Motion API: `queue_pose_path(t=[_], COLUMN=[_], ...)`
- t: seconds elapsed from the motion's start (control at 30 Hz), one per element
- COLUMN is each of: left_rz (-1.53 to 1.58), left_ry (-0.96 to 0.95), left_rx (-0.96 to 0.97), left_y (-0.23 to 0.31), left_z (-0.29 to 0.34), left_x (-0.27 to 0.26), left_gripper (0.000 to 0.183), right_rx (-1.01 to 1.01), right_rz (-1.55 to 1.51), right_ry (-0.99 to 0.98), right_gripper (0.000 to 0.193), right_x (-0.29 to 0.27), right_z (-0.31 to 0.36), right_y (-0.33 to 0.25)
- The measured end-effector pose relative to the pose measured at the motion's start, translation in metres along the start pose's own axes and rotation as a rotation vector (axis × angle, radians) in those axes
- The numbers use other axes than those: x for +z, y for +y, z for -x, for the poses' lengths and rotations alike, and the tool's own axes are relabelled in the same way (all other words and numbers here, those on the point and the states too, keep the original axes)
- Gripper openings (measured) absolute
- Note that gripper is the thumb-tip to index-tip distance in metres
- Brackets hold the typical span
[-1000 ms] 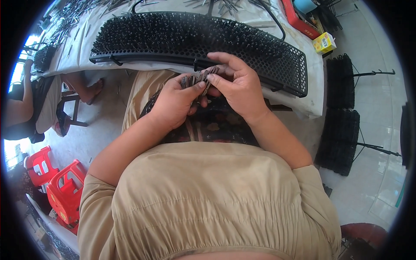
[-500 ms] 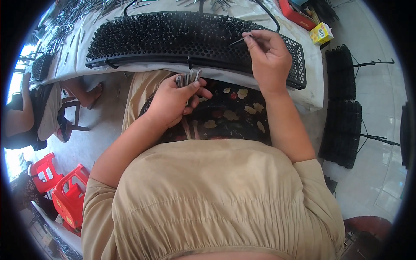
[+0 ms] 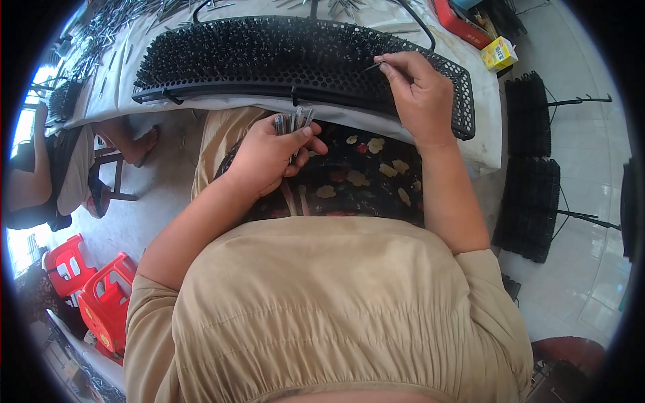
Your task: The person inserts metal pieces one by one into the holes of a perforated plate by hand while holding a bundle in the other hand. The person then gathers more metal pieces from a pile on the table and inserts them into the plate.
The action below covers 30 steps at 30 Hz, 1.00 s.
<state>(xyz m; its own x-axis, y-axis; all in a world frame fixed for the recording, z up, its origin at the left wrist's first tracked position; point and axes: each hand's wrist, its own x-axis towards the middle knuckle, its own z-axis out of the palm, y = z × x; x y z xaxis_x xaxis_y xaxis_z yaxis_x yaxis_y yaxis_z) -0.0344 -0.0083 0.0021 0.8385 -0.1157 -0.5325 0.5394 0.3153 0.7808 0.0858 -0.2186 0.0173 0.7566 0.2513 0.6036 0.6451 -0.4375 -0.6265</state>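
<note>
A long black perforated rack (image 3: 235, 91) lies across the near side of the table, most of its holes filled with upright dark pins (image 3: 255, 50). Bare holes show along its front edge and at its right end. My left hand (image 3: 272, 151), over my lap, is closed around a bunch of thin metal rods (image 3: 290, 122) whose tops stick up past the thumb. Over the right part of the rack, my right hand (image 3: 422, 94) pinches one thin dark rod (image 3: 371, 67) between thumb and fingertips, its tip pointing left, low over the pins. Whether that tip touches a hole cannot be told.
Loose metal rods (image 3: 127, 20) lie heaped at the far left of the white-covered table (image 3: 487, 144). A yellow box (image 3: 498, 54) and a red container (image 3: 460, 23) stand far right. Dark racks (image 3: 527, 201) rest on the floor at right. Red stools (image 3: 107, 302) and another seated person (image 3: 40, 161) are at left.
My right hand has shifted very slightly, and the rod in its pinch shows shorter and a little farther right. The left hand stays almost still with its bunch.
</note>
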Motion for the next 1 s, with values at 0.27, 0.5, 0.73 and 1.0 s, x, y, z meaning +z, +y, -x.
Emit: queue_pose_path(t=[0.27,0.5,0.73,1.0], left_rz=[-0.003,-0.064,-0.07,0.075], left_ry=[0.015,0.007,0.027,-0.044], left_rx=[0.011,0.021,0.019,0.06], left_y=[-0.001,-0.003,-0.001,-0.003], left_z=[0.001,-0.002,-0.002,0.0], left_x=[-0.001,-0.005,-0.004,-0.001], left_gripper=[0.018,0.015,0.016,0.015], right_rx=[-0.109,-0.193,-0.298,-0.317], right_rz=[0.164,0.293,0.415,0.341], right_ry=[-0.185,-0.201,-0.142,-0.043], right_gripper=[0.009,0.013,0.018,0.016], right_x=[-0.008,0.001,0.001,-0.004], right_z=[-0.01,-0.012,-0.01,0.003], right_y=[0.0,0.001,0.016,0.011])
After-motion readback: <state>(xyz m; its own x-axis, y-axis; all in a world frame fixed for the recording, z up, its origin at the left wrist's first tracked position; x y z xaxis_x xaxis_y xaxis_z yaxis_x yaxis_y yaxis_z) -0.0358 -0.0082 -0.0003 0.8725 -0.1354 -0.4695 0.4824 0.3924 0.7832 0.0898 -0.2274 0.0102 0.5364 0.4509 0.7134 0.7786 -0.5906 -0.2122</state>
